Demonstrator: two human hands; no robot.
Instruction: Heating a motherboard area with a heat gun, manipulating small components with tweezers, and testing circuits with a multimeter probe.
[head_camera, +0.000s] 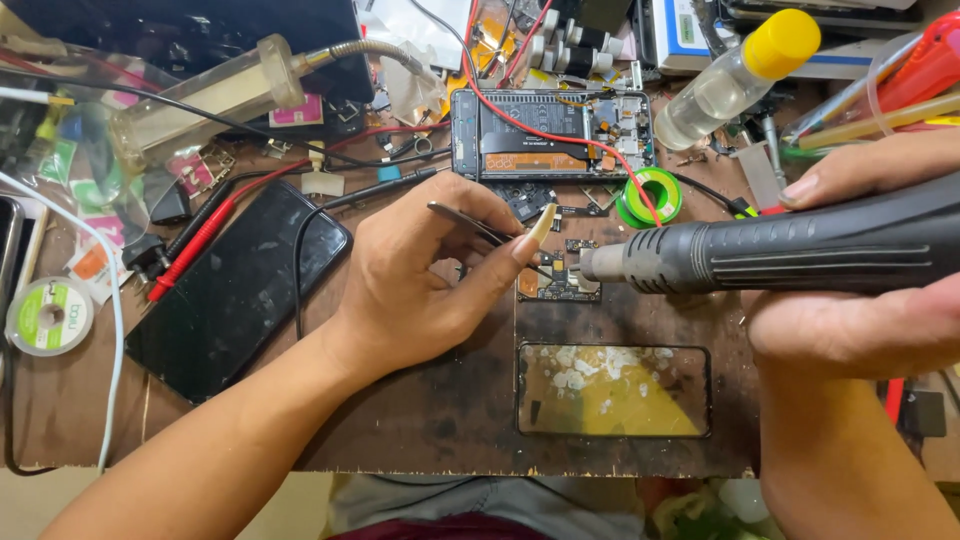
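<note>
Nearby, clear-liquid bottle (728, 82) (yellow-capped).

A worn, scorched wooden workbench (440, 420) carries everything. On it lie a black phone (235, 290), an opened phone chassis (552, 134), a small circuit board (557, 280), a glass panel (612, 390) and solder-wick spools (50, 315).

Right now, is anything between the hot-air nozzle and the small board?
Nothing visible blocks it. The nozzle in the right hand points straight at the board. The tweezers in the left hand come in from the left side, not across the nozzle's path.
</note>
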